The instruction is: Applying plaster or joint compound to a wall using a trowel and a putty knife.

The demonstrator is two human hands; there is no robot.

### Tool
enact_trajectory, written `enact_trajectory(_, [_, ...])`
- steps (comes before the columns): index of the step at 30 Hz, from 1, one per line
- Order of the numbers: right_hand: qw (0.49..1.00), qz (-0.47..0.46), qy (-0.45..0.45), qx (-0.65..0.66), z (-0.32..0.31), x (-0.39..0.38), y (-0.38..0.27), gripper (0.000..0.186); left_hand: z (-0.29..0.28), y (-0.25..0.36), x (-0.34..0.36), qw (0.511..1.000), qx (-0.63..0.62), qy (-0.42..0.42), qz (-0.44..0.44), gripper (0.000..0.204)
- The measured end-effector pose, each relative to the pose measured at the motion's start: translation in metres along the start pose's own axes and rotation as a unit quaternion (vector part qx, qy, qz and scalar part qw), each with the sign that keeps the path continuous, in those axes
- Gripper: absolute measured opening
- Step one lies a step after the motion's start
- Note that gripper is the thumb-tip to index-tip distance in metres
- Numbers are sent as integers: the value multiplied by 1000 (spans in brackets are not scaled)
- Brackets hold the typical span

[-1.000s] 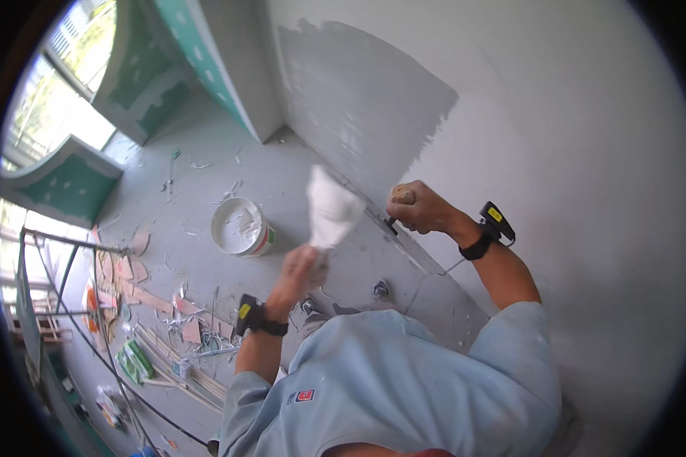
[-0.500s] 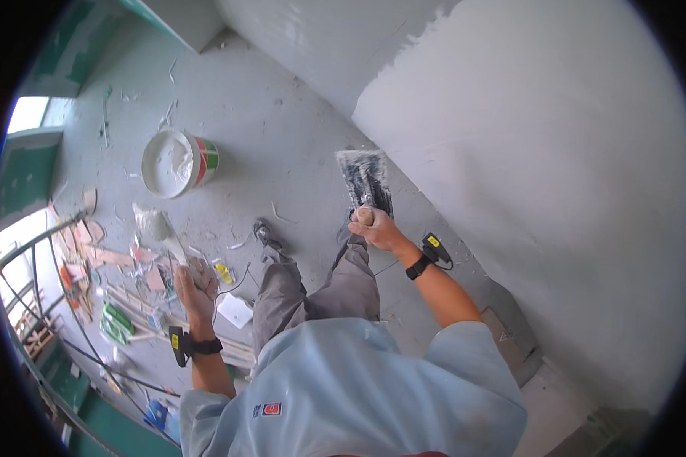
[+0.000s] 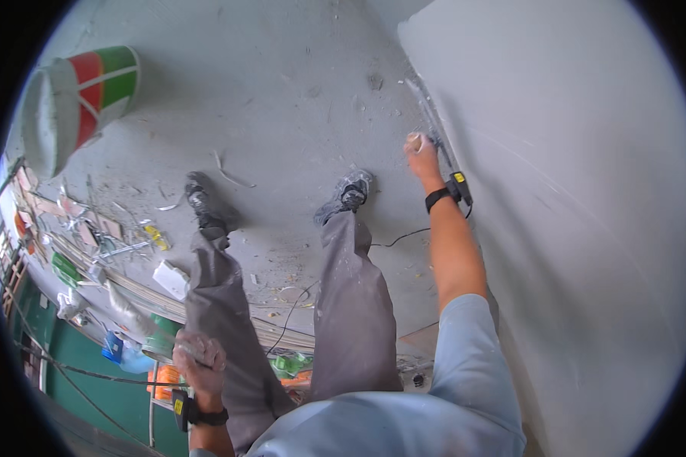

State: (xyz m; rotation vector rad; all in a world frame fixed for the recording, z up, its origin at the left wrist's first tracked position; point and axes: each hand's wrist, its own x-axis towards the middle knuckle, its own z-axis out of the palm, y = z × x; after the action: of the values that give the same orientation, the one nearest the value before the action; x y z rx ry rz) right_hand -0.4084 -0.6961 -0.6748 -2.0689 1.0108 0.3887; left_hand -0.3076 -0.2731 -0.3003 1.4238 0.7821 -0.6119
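Observation:
My right hand (image 3: 425, 163) is closed round the handle of a plastering trowel (image 3: 415, 142). The trowel's blade shows almost edge-on, low against the pale, smoothly coated wall (image 3: 564, 175); I cannot tell whether its whole face touches. Lower left, my left hand (image 3: 199, 359), dusted with white, grips a putty knife (image 3: 128, 311) whose broad whitish end points up and left, away from the wall. That hand hangs beside my left leg. Both wrists wear black straps with small boxes.
A bucket (image 3: 108, 90) with red and green sides stands on the grey floor at upper left. Board scraps (image 3: 103, 225), long strips and a white piece (image 3: 171, 279) lie left of my feet. A black cable (image 3: 400, 238) trails near my legs. Metal bars cross at lower left.
My right hand has brought the trowel rightward and up to the wall, turning its blade edge-on. My left hand has dropped lower with the putty knife. The view has shifted, with the bucket now farther left.

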Motion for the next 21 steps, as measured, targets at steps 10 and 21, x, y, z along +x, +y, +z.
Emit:
enact_trajectory(10, [995,42,10,-88,22,79,46,39,-11,-39,32,999,32,5,-20,40])
enact_trajectory(21, [989,-3,115,-94,-52,2,-24,35,-24,27,-17,995,75,-45,55,37])
